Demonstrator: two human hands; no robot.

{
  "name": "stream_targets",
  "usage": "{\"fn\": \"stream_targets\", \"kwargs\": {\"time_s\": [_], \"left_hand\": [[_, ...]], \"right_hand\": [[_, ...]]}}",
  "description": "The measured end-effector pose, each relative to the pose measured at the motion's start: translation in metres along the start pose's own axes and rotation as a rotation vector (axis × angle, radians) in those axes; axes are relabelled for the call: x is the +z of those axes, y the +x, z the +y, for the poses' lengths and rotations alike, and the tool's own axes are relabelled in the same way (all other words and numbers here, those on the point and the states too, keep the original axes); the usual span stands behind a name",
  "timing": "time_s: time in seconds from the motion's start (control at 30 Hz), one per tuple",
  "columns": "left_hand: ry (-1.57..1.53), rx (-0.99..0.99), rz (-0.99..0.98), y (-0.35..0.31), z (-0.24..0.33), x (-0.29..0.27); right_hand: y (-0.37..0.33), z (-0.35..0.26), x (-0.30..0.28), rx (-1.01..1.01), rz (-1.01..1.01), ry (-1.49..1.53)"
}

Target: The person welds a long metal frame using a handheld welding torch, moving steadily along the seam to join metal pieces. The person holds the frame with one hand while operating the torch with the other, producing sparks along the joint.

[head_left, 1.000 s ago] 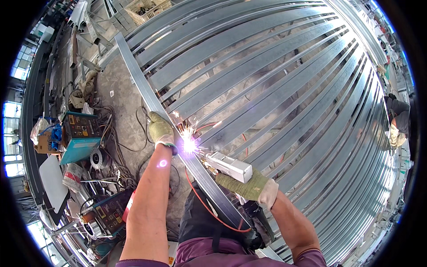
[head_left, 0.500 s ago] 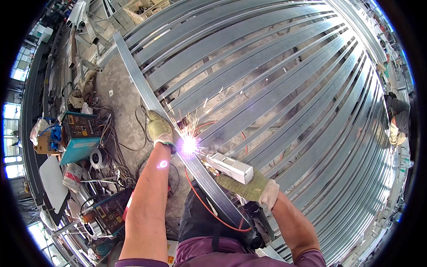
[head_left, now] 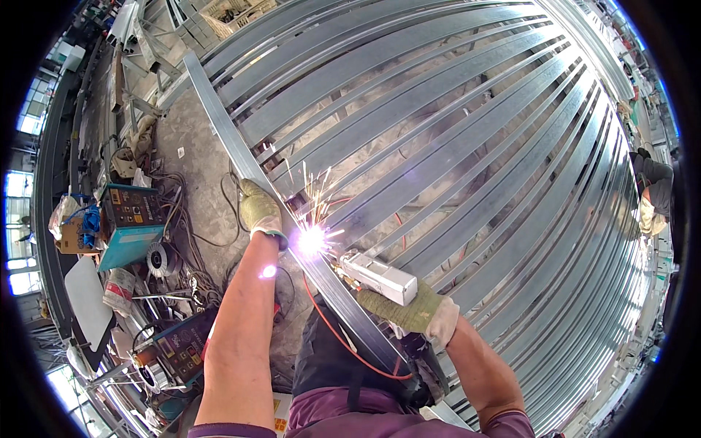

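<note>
A bright welding arc point(head_left: 312, 239) throws sparks away from me, at the joint of a flat steel rail point(head_left: 220, 120) and the slats that meet it. My left hand point(head_left: 261, 209), in a green work glove, is closed over the rail just left of the arc; its fingertips are partly hidden. A welding torch point(head_left: 383, 277) with a silver box-shaped body is in my gloved right hand point(head_left: 401, 308), its fingers wrapped beneath it. The torch's tip points at the arc, and glare hides the joint. An orange hose point(head_left: 328, 321) loops beside the rail.
Long galvanized steel slats point(head_left: 445, 160) spread across the right side. Left on the floor stand two welding machines point(head_left: 131, 212), a wire spool point(head_left: 159, 259) and tangled cables point(head_left: 191, 270). A crate point(head_left: 234, 16) sits at the far end. Another person point(head_left: 652, 193) is at the right edge.
The spray of sparks has changed shape, and the glow is slightly larger. The torch has shifted very slightly; both hands stay in nearly the same places.
</note>
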State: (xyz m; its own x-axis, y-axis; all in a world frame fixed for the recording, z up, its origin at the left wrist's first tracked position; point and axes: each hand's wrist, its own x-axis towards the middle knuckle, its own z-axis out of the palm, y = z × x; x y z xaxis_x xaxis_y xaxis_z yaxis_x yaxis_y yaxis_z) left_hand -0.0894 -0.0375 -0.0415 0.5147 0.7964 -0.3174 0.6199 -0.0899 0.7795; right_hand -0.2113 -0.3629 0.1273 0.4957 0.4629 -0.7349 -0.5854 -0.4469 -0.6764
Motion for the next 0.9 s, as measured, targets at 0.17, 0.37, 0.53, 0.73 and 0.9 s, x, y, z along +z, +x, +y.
{"fn": "stream_targets", "kwargs": {"time_s": [0.17, 0.37, 0.53, 0.73, 0.9], "left_hand": [[0.079, -0.006, 0.024, -0.010, 0.011, -0.003], [-0.088, -0.022, -0.028, -0.009, 0.012, -0.003], [-0.051, 0.004, -0.057, -0.021, 0.019, -0.007], [0.002, -0.010, -0.025, -0.025, 0.025, -0.009], [0.112, -0.044, 0.009, -0.014, 0.019, -0.008]], "right_hand": [[-0.001, 0.006, 0.001, -0.017, -0.003, 0.025], [-0.002, 0.018, 0.003, -0.089, 0.008, 0.091], [-0.006, 0.013, 0.002, -0.046, 0.009, 0.049], [-0.007, 0.015, 0.001, 0.034, 0.000, 0.007], [-0.009, 0.018, 0.001, 0.041, -0.005, -0.029]]}}
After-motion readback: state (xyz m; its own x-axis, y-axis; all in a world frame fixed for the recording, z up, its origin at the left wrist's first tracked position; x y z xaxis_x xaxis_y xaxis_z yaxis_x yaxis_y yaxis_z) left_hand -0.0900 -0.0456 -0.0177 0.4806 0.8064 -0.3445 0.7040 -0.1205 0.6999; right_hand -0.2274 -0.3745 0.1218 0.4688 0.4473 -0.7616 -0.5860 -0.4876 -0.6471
